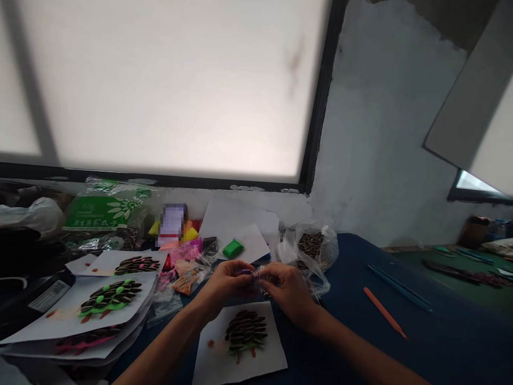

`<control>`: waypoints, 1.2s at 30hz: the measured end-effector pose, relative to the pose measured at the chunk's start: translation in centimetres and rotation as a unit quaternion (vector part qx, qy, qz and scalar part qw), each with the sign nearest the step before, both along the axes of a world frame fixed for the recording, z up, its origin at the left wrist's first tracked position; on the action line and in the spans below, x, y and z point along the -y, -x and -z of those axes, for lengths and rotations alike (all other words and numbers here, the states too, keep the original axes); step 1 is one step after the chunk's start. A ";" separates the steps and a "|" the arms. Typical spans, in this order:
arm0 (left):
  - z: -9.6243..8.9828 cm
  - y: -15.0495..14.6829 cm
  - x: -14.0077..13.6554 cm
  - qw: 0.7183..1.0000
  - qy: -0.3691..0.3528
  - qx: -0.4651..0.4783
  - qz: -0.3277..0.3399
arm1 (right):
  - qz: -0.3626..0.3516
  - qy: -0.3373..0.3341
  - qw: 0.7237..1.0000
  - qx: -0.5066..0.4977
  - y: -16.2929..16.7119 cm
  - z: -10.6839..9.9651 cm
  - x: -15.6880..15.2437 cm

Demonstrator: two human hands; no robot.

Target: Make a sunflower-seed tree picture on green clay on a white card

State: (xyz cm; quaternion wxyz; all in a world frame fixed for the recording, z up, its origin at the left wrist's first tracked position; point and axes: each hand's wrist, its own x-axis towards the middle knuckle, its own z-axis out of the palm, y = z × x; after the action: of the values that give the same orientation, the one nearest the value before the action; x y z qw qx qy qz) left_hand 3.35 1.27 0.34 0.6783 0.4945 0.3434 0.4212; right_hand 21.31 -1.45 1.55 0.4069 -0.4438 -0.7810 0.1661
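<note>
My left hand (228, 280) and my right hand (286, 289) meet above the front of the table, fingertips pinched together. Between them is a small purple packet (247, 271) in clear plastic; the fingers cover most of it. The left fingers grip the purple part, and the right fingers pinch the clear plastic. Just below lies a white paper sheet (278, 361) bearing a hedgehog-like figure (245, 332) of dark striped seeds, with green along its underside and brown legs. Behind the hands a green clay packet (233, 248) rests on white paper.
Stacked papers with seed figures (110, 299) lie at left, near a green seed bag (106, 211). Colourful clay packets (188, 267) crowd beside my left hand. A plastic bag of seeds (310, 246) stands behind my right hand. An orange tool (385, 313) and blue tweezers-like tool (401, 289) lie right.
</note>
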 end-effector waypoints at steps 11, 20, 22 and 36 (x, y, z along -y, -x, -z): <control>-0.7 -0.8 0.8 0.999 -0.009 -0.050 0.015 | -0.011 -0.030 0.997 0.067 0.3 0.2 0.3; -0.4 -0.8 0.6 0.997 -0.014 -0.070 0.015 | 0.010 -0.040 0.994 0.103 0.2 0.3 0.2; -0.2 -0.9 0.5 0.996 -0.016 -0.082 0.009 | 0.009 -0.042 0.993 0.108 0.3 0.2 0.3; 0.0 0.1 -0.3 0.993 -0.030 -0.114 -0.002 | 0.000 -0.026 0.997 0.074 0.1 0.2 0.0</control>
State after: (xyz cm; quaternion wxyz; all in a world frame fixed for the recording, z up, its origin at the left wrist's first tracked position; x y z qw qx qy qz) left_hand 3.24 1.54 0.32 0.6185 0.5590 0.4069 0.3735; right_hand 21.21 -1.47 1.30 0.3596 -0.4446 -0.8126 0.1128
